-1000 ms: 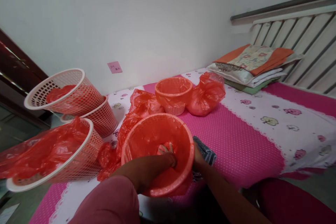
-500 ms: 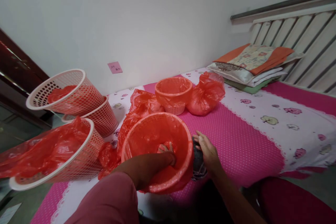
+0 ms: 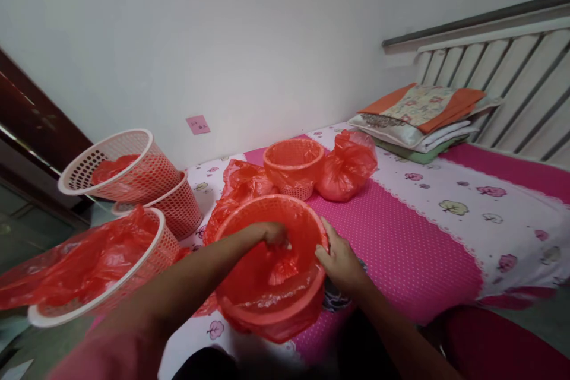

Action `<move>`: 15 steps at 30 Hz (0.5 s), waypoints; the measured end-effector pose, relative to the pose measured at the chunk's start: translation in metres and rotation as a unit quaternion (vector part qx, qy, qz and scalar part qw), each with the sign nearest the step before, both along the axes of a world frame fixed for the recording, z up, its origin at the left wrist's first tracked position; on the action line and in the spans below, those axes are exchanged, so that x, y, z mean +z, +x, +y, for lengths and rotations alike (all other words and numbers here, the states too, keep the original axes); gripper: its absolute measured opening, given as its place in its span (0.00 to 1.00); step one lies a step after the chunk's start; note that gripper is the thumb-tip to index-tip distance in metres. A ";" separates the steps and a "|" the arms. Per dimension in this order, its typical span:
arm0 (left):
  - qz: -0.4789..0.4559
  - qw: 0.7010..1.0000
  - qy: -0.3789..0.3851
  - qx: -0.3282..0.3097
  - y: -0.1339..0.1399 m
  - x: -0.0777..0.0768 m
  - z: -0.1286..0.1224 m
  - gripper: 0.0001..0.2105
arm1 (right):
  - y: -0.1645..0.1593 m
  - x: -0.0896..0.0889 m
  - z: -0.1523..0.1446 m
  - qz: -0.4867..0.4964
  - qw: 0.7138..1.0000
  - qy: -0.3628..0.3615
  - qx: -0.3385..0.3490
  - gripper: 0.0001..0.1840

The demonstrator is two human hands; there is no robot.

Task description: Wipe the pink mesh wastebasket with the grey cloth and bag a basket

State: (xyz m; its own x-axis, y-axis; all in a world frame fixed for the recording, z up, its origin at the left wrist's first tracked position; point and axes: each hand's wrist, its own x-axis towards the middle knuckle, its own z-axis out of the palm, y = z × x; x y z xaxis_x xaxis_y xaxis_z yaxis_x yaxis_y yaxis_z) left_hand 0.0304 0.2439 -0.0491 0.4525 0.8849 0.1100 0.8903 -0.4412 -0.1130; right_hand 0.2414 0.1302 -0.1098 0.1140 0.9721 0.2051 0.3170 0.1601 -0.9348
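Note:
A round basket (image 3: 276, 325) lined with a red plastic bag (image 3: 249, 285) stands tilted on the bed in front of me. Inside it is my left hand (image 3: 276, 236), its fingers curled near the far inner wall; whether they pinch the liner is hidden. My right hand (image 3: 341, 258) grips the basket's right rim, thumb inside and fingers mostly out of sight outside. Beneath the right wrist, partly covered, lies a dark patterned item (image 3: 335, 300) whose kind I cannot make out.
Behind stands a smaller red-lined basket (image 3: 294, 169), beside a tied red bag (image 3: 348, 169). Loose red plastic (image 3: 243, 181) lies left of it. Pale pink baskets (image 3: 167, 249) are grouped at left. Folded bedding (image 3: 423, 116) is piled near the radiator (image 3: 503, 83).
My left hand has risen from the basket's bottom and its spread fingers have curled. My right hand has moved from the dark item onto the rim. The basket's mouth tilts slightly differently.

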 end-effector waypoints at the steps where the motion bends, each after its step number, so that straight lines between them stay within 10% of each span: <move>1: -0.012 0.999 -0.033 -0.021 -0.006 0.008 0.005 0.16 | 0.003 0.004 0.005 0.007 1.000 0.010 0.024 0.40; 4: -0.150 0.983 -0.097 -0.036 -0.041 0.030 0.008 0.07 | 0.012 0.022 0.039 0.017 0.990 0.049 0.128 0.39; 10: -0.300 0.949 0.012 0.093 -0.109 0.037 -0.029 0.09 | 0.021 0.061 0.147 -0.047 0.964 0.026 0.260 0.28; 15: -0.276 0.961 0.000 0.028 -0.088 0.027 -0.030 0.08 | 0.012 0.061 0.190 -0.088 0.964 0.014 0.250 0.22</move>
